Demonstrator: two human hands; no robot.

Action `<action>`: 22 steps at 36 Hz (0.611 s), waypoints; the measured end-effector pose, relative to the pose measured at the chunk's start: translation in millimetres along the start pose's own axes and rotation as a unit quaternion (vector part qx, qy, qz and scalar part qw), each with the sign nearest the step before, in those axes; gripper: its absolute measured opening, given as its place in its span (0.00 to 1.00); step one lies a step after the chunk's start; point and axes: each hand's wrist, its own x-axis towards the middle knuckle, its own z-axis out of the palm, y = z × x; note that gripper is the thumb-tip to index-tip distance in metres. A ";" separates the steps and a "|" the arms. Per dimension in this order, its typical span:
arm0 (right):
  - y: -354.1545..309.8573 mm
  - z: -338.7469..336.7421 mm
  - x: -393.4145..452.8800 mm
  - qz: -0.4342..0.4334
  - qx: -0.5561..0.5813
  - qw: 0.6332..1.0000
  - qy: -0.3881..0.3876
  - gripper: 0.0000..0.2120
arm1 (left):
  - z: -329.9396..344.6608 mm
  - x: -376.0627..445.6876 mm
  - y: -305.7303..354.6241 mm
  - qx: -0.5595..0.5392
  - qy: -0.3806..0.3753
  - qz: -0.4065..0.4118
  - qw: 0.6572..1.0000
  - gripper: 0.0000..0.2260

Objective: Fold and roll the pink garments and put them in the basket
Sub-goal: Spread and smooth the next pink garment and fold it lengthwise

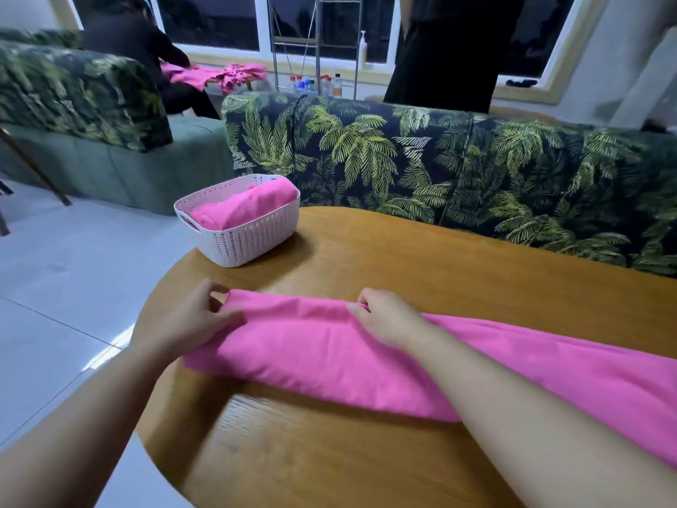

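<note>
Two hands are working the near end of a long bright pink cloth garment [366, 361] that's folded into a strip and laid across the oval wooden table [403, 258], with the rest trailing off to the right past the table edge. The left hand [183, 324] has its fingers curled over the garment's left corner, thumb and fingertips pinching the fabric edge. The right hand [384, 317] sits a bit further along the far edge, fingertips bunched together and pinching the top fold. Looks to me like the roll is just about to start from this end.

What I'd worry about: that long tail hanging off the right could drag and pull the roll crooked, or the layers could slide apart if the two hands don't turn evenly. The fabric looks thin and slippery-ish, so a loose first turn probably means a floppy roll.

Further back on the table's left end stands the white perforated plastic basket [252, 243], with one rolled pink garment [245, 209] already lying in it. There's room beside that one, but a fat roll might be a squeeze.

Behind the table is a dark sofa with green palm-leaf print [476, 170], and way back a second person handles a pile of pink clothes [234, 77].
</note>
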 end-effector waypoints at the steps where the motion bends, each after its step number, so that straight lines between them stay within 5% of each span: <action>1: -5.5 1.1 1.8 -0.006 0.007 1.000 -0.002 0.17 | 0.5 -3.4 -3.2 -0.008 0.003 -0.005 1.000 0.22; 8: -51.8 11.2 20.8 -0.062 0.071 0.995 -0.022 0.13 | 7.4 -29.8 -22.4 -0.065 0.028 -0.075 0.995 0.28; 12: -82.7 19.8 31.9 -0.089 0.121 0.989 -0.014 0.10 | 11.6 -44.0 -25.0 -0.143 0.007 -0.039 0.989 0.35; 17: -105.6 27.2 37.7 -0.112 0.151 0.982 0.001 0.14 | 14.6 -53.0 -29.1 -0.258 0.024 0.024 0.965 0.22; 22: -106.7 35.7 46.5 -0.094 0.148 0.984 0.001 0.16 | 13.7 -65.6 -39.8 -0.284 0.026 0.031 0.958 0.28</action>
